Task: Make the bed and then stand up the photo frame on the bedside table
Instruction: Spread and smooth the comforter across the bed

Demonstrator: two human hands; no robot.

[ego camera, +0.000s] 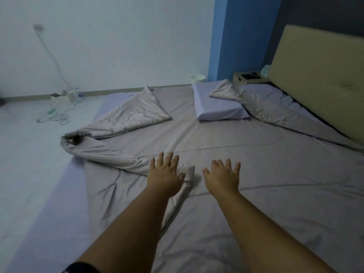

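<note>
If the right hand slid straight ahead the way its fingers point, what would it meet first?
Only flat grey duvet lies just ahead of the right hand; the first obstacle looks like the pillow, though depth is unclear.

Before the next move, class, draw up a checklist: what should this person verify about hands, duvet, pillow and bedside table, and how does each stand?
1. Hands free: left hand and right hand are spread open over the duvet, holding nothing. Ok.
2. Duvet flat: left edge is rolled, far corner is folded back. Not ok.
3. Pillow uncovered: a duvet flap lies on it. Not ok.
4. Photo frame standing: a dark flat object lies on the bedside table; whether it is the frame, cannot tell.
</note>
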